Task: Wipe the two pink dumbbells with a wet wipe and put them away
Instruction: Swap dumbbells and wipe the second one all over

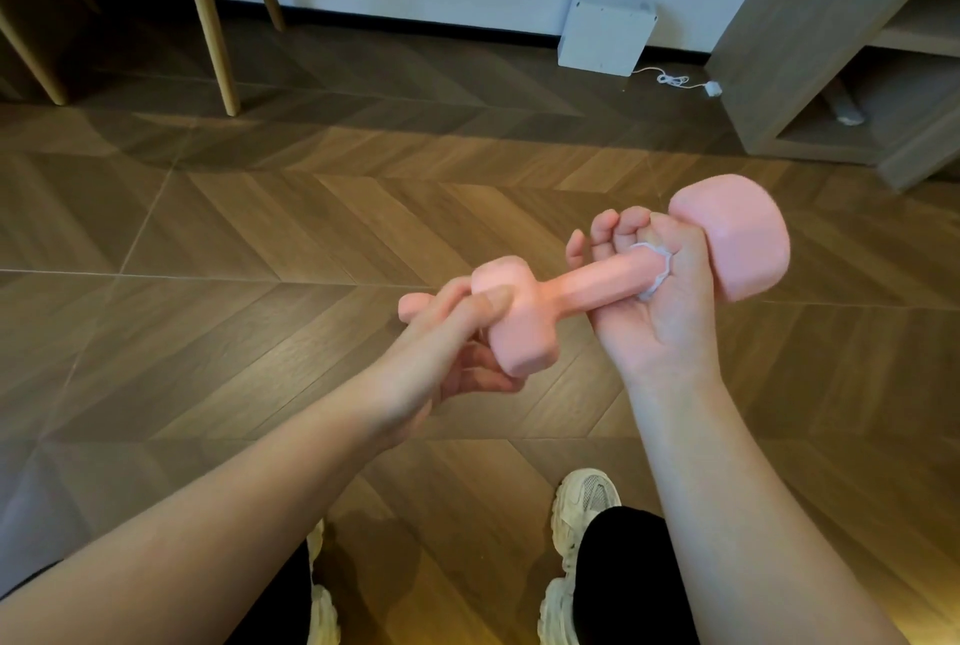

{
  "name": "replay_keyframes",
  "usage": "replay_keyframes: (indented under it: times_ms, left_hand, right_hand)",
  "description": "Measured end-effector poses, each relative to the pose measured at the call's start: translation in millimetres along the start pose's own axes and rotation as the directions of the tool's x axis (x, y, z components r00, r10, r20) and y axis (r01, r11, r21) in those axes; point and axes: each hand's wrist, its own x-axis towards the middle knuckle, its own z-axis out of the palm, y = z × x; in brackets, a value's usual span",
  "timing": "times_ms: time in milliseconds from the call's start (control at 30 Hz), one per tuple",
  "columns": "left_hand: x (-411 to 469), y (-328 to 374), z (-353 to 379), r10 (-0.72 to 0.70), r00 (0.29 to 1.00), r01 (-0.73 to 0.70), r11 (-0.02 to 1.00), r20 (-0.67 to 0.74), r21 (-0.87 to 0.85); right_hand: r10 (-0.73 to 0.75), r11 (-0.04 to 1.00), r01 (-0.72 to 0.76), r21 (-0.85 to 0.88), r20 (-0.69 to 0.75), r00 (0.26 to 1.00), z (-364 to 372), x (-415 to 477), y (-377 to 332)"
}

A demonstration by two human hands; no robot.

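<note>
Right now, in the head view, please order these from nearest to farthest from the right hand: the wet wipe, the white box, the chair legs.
1. Wet wipe: bunched inside the right hand, against the dumbbell handle.
2. White box: on the floor by the wall, ahead of the hand.
3. Chair legs: far left, across the floor.

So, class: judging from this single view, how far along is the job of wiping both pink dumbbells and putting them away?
Nothing looks finished. In hand: the left hand steadies one head of a pink dumbbell while the right hand presses a crumpled white wet wipe around its handle. Left: the rest of this dumbbell, the second dumbbell, which is out of view, and storing both.
</note>
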Motion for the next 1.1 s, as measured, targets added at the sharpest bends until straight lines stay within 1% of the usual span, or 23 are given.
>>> replay_keyframes:
  times_ms: [67,100,167,233,267,300,333,367,433,500,567,600,667,733,767,833,867,933,1000,1067,1100]
  left_hand:
    - [0,2,-1,-0.119,0.991,0.122,0.992,0.066,-0.034]
    - [0,4,-2,-0.158,0.983,0.162,0.986,0.090,-0.047]
    - [-1,7,-5,-0.186,0.976,0.196,0.977,0.111,-0.086]
    - [-2,10,-4,-0.181,0.973,0.197,0.975,0.141,-0.108]
    - [-3,12,-3,-0.176,0.972,0.195,0.974,0.157,-0.115]
    - [-3,12,-2,-0.170,0.971,0.192,0.974,0.170,-0.123]
    - [-3,12,-2,-0.166,0.970,0.190,0.973,0.176,-0.129]
    - [-3,13,-1,-0.163,0.971,0.186,0.974,0.172,-0.130]
    - [-3,13,0,-0.144,0.980,0.160,0.981,0.138,-0.106]
    - [-3,10,2,-0.085,0.994,0.088,0.995,0.065,-0.045]
    - [-2,4,1,0.043,0.999,-0.041,0.997,-0.017,0.064]
    - [-1,-1,1,0.122,0.991,-0.113,0.981,-0.049,0.156]
    - [0,-10,-1,0.284,0.958,-0.248,0.900,-0.049,0.358]
    - [2,-14,-3,0.428,0.904,-0.371,0.775,0.006,0.512]
    - [3,-15,-6,0.507,0.861,-0.429,0.679,0.043,0.595]
    - [5,-13,-12,0.632,0.763,-0.499,0.444,0.135,0.744]
    - [7,-12,-15,0.666,0.723,-0.515,0.342,0.184,0.786]
    - [7,-9,-18,0.693,0.672,-0.529,0.200,0.263,0.825]
    - [8,-7,-19,0.696,0.638,-0.539,0.099,0.330,0.836]
    - [8,-7,-21,0.688,0.615,-0.537,0.007,0.385,0.844]
    - [8,-6,-22,0.680,0.611,-0.529,-0.029,0.404,0.848]
  right_hand:
    - [-0.012,0.998,0.012,-0.057,0.007,1.000,0,-1,3]
    - [-0.024,0.993,0.024,-0.115,0.004,1.000,2,-1,5]
    - [-0.053,0.973,0.054,-0.224,0.012,0.999,6,-3,10]
    - [-0.038,0.946,0.058,-0.319,0.068,0.997,4,-6,22]
    - [0.000,0.912,0.042,-0.407,0.102,0.995,0,-9,29]
    - [0.052,0.860,0.009,-0.510,0.104,0.993,-2,-11,36]
    - [0.101,0.807,-0.032,-0.590,0.084,0.991,-5,-12,40]
    - [0.133,0.771,-0.069,-0.633,0.054,0.990,-7,-12,43]
    - [0.158,0.762,-0.108,-0.639,0.021,0.987,-7,-8,43]
    - [0.180,0.796,-0.156,-0.585,-0.017,0.983,-5,-4,42]
    - [0.195,0.822,-0.213,-0.527,-0.091,0.977,-6,0,45]
    - [0.200,0.828,-0.236,-0.508,-0.125,0.972,-9,2,46]
    - [0.212,0.831,-0.276,-0.484,-0.183,0.960,-9,3,47]
    - [0.240,0.840,-0.316,-0.440,-0.222,0.945,-8,5,46]
    - [0.260,0.850,-0.338,-0.403,-0.238,0.936,-7,5,44]
    - [0.300,0.882,-0.369,-0.292,-0.256,0.919,-5,4,41]
    - [0.316,0.899,-0.375,-0.227,-0.258,0.913,-4,4,39]
    - [0.356,0.917,-0.390,-0.088,-0.263,0.897,-3,5,37]
    - [0.391,0.916,-0.402,0.017,-0.264,0.881,-8,8,35]
    - [0.439,0.898,-0.436,0.069,-0.226,0.870,-17,15,36]
    - [0.446,0.895,-0.437,0.092,-0.229,0.865,-19,18,36]
